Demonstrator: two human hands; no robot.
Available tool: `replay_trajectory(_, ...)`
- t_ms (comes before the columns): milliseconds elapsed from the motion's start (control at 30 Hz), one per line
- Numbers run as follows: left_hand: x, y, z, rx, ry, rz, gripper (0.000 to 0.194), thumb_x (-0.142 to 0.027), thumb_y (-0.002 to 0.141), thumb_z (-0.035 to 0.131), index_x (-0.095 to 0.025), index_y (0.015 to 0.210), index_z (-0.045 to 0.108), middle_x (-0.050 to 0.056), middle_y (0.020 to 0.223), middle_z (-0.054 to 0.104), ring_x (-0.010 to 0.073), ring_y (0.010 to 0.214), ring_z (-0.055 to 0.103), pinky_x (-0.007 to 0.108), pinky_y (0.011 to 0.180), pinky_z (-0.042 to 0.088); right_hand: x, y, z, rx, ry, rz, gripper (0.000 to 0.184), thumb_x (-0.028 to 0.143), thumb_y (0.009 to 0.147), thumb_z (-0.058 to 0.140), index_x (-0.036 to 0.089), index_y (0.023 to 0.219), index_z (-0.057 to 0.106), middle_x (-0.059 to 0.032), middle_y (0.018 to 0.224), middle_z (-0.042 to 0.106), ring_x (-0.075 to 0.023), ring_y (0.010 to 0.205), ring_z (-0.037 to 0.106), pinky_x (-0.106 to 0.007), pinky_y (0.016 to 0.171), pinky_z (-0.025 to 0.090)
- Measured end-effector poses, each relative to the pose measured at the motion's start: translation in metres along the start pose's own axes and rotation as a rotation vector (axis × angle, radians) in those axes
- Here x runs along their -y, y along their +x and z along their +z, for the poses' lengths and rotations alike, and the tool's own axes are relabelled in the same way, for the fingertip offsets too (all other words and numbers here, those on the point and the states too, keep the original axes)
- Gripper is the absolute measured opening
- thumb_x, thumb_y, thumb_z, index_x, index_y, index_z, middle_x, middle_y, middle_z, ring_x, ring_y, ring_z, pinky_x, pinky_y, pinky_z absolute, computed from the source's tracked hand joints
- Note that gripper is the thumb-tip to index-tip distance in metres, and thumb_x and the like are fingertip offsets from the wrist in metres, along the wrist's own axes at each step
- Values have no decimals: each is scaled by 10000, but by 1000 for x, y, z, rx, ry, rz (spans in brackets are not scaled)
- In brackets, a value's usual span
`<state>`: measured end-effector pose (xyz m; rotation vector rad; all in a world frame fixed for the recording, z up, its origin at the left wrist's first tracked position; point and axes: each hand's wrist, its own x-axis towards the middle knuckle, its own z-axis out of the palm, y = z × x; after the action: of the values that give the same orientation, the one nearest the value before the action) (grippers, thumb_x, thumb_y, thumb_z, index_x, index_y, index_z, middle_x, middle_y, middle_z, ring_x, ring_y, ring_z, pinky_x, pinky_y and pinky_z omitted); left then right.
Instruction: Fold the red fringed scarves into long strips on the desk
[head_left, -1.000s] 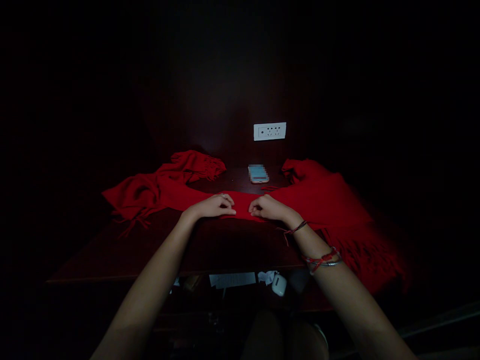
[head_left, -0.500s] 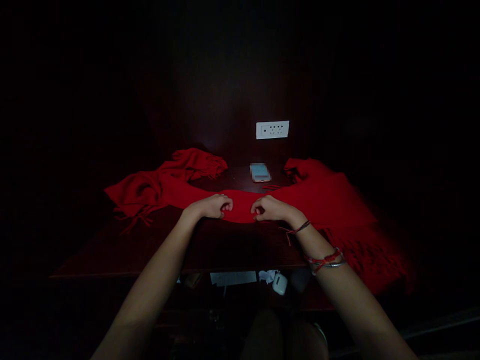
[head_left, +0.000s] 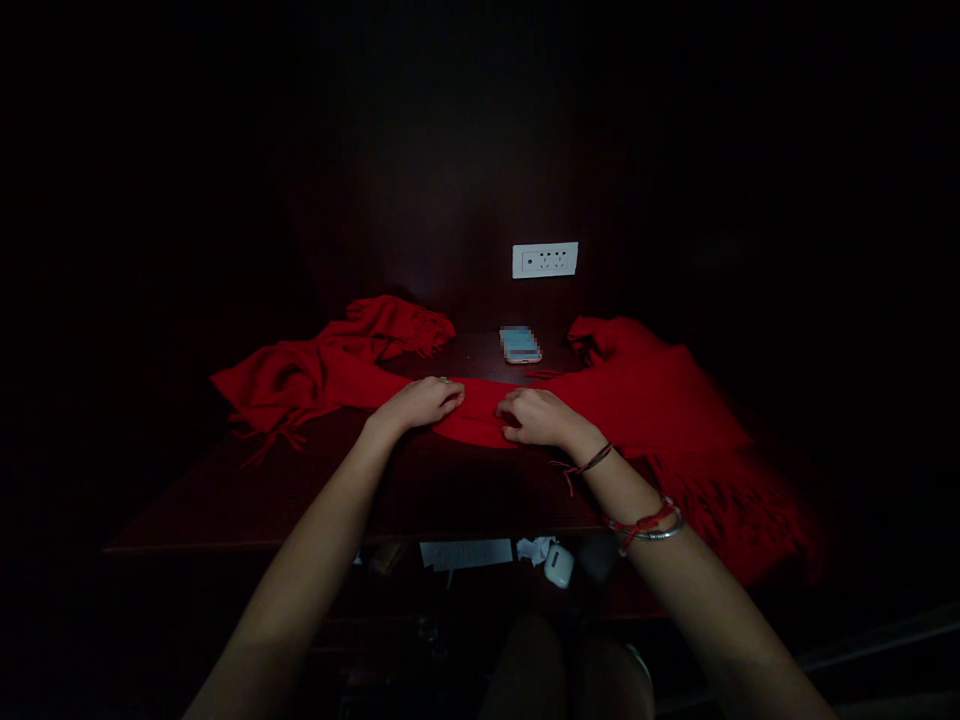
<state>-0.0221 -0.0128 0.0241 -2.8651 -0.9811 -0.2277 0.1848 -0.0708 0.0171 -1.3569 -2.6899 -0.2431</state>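
Fingers of the left hand [head_left: 424,403], mid-frame, bend nearly closed on one red fringed cloth [head_left: 484,412], which spans the counter [head_left: 225,515] from centre left to lower right; whether they grip it cannot be told. Below centre, under the counter's edge, sit one white sheet [head_left: 466,553], crumpled paper [head_left: 535,549] and one white case [head_left: 558,566]. One phone [head_left: 520,345] lies beyond the cloth, below one socket panel [head_left: 545,260]. Right of centre, the right hand's [head_left: 538,415] fingers curl around a small gap, grip likewise unclear; three bands [head_left: 649,523] circle its slanting forearm.
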Motion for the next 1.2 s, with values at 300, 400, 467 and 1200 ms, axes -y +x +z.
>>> replay_trajectory(300, -7, -18, -21, -262, 107, 8, 249, -273, 847, 268, -174, 895, 491, 42, 876, 519, 139, 799, 483, 237, 711, 367, -7, -7, -17, -232, 238, -42, 189, 161, 758, 425, 132, 870, 574, -61, 849, 593, -123, 759, 504, -223, 689, 339)
replay_trajectory(400, -12, -29, -13, -128, 178, 75, 244, -280, 841, 282, -185, 860, 505, 37, 827, 512, 138, 757, 485, 224, 652, 371, -4, -17, -14, -144, 204, -84, 173, 163, 758, 436, 139, 847, 583, -59, 813, 585, -120, 731, 499, -226, 670, 344)
replay_trajectory(467, -14, -36, -1, -38, 197, 103, 234, -273, 836, 295, -188, 826, 512, 34, 806, 509, 137, 740, 486, 216, 620, 372, -1, -26, -6, -51, 144, -87, 158, 160, 752, 449, 142, 825, 588, -60, 798, 577, -121, 715, 500, -225, 646, 347)
replay_trajectory(1200, -20, -4, 17, 58, 74, 148, 198, -99, 641, 407, -196, 778, 513, 37, 798, 521, 163, 752, 499, 248, 666, 382, 4, -77, 20, -223, 16, 84, 223, 267, 824, 367, 155, 851, 558, -61, 801, 536, -139, 788, 478, -258, 715, 369)
